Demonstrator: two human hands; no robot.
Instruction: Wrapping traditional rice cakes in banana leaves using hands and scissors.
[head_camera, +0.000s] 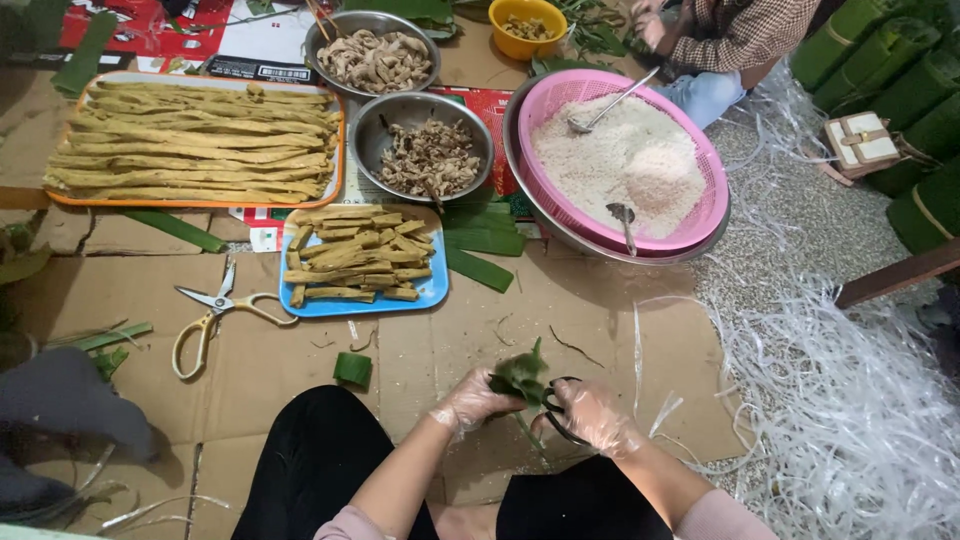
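Black-trousered knees frame the bottom of the view, and just above them both gloved hands are busy. Left hand pinches a folded green leaf bundle, fingers closed round it to keep it steady over the cardboard. Right hand is wrapped through the dark handles of a pair of scissors, blades meeting the bundle's lower edge, so it looks like trimming. A small cut leaf piece lies on the cardboard just left of the hands.

Further out, a second pair of scissors with pale handles rests open, within easy reach. Beside it sits a blue tray of short yellowish strips, cut down to handy lengths. Loose white plastic strings sprawl on the right, presumably ready for tying.

Now the back row: an orange tray carries long yellowish strips laid side by side. Two metal bowls hold shredded brownish filling, the nearer bowl and the farther bowl. The pink basket, nested in a metal basin, holds white rice with two spoons stuck in. Farthest off, a yellow bowl and another person's sleeve.
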